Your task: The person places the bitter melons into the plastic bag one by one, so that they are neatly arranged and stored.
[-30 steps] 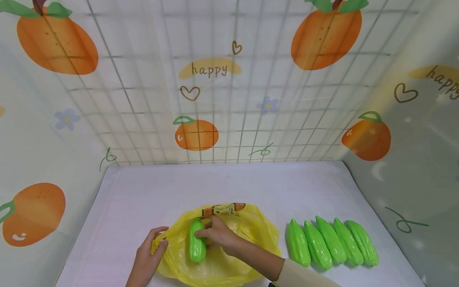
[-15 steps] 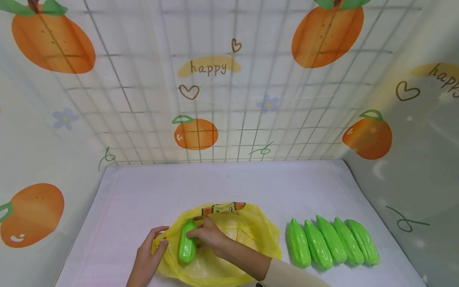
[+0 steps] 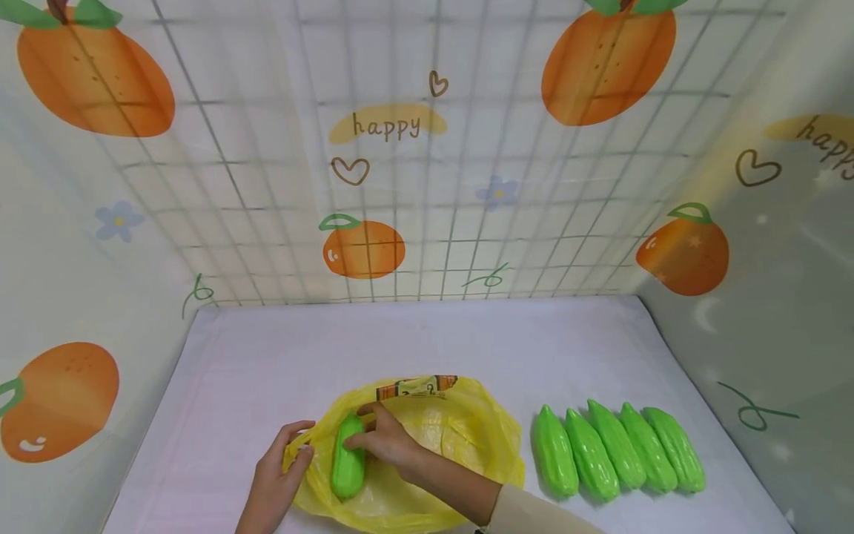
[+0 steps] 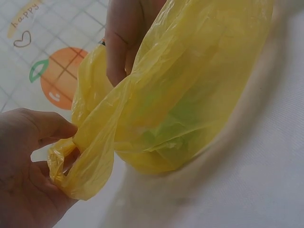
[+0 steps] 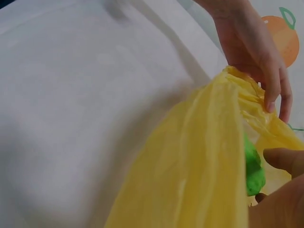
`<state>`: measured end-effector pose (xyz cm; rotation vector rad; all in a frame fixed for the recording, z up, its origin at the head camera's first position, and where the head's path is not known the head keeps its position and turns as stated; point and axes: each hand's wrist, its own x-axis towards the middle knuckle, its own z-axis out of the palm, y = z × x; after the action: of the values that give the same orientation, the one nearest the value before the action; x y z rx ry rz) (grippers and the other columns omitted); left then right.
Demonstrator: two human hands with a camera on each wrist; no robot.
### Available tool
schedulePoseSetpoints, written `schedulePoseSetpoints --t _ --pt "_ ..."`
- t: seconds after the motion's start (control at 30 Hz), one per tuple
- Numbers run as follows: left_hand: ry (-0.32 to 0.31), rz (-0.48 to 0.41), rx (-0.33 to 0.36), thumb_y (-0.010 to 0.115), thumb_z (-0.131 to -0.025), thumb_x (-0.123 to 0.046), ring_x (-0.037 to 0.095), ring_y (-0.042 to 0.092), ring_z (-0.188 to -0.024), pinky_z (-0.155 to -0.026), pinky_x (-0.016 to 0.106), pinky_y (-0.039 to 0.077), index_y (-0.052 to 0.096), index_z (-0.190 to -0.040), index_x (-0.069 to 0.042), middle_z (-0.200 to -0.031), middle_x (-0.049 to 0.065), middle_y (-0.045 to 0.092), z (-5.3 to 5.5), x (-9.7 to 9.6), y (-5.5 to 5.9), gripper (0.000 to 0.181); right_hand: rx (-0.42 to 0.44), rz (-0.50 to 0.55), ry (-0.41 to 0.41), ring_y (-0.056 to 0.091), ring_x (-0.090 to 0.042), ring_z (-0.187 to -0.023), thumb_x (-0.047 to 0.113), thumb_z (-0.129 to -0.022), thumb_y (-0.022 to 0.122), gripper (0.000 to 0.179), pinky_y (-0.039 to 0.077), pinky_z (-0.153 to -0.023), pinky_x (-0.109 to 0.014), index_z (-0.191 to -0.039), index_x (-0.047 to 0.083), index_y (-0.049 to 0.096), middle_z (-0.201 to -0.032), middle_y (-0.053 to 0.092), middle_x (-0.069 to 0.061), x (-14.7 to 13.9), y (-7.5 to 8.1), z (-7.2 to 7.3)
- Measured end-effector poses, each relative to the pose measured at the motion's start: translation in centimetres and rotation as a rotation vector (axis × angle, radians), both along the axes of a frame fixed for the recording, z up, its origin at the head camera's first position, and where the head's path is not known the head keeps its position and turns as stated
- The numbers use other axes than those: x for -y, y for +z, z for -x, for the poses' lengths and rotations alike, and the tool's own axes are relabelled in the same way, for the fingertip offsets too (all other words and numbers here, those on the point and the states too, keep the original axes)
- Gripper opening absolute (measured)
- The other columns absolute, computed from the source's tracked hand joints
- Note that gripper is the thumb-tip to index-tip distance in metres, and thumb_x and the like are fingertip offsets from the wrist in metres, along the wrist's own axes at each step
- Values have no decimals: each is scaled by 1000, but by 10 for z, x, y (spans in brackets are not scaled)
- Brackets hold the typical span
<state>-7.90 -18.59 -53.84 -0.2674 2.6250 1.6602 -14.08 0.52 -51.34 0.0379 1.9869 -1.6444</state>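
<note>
A yellow plastic bag (image 3: 427, 512) lies spread with its mouth up at the front of the table. My left hand (image 3: 275, 475) pinches the bag's left edge between thumb and fingers, also seen in the left wrist view. Inside the bag, at its left side, is a glossy bright-green cucumber-like vegetable (image 3: 348, 471). My right hand (image 3: 390, 441) reaches into the bag beside it, thumb over its upper part in the head view. In the right wrist view the thumb stands apart from the green vegetable (image 5: 253, 168). Through the bag's wall, green shows blurred in the left wrist view.
Several more green vegetables (image 3: 617, 452) lie side by side in a slanting row to the right of the bag. The white table (image 3: 427, 337) is enclosed by fabric walls printed with oranges.
My right hand has carried the green vegetable left inside the bag, then loosened its fingers around it as it settled lower. The left hand keeps its place on the bag's edge.
</note>
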Motion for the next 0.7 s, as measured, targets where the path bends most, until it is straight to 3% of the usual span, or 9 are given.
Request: schedulePoseSetpoints --t 0.3,0.57,0.7 --pt "5 4 11 59 -99 -14 23 59 -112 -103 54 42 54 -134 -17 -112 2 67 1 0 -1 35 -38 -62 73 59 -27 -91 13 -87 69 53 53 -79 -48 -134 1 48 -107 57 -14 -15 15 -2" --pt "6 4 8 59 -99 -13 23 60 -112 -102 53 43 54 -135 -16 -114 3 67 0 0 0 36 -241 -127 232 56 -27 -102 17 -89 62 29 51 -80 -50 -116 7 62 -114 60 -11 -44 29 -11" --pt "8 3 14 59 -99 -13 23 60 -113 -101 52 44 54 -135 -16 -115 3 67 0 -1 0 36 -237 -94 250 61 -26 -94 18 -95 60 20 53 -77 -48 -111 9 65 -107 63 -11 -62 38 -13"
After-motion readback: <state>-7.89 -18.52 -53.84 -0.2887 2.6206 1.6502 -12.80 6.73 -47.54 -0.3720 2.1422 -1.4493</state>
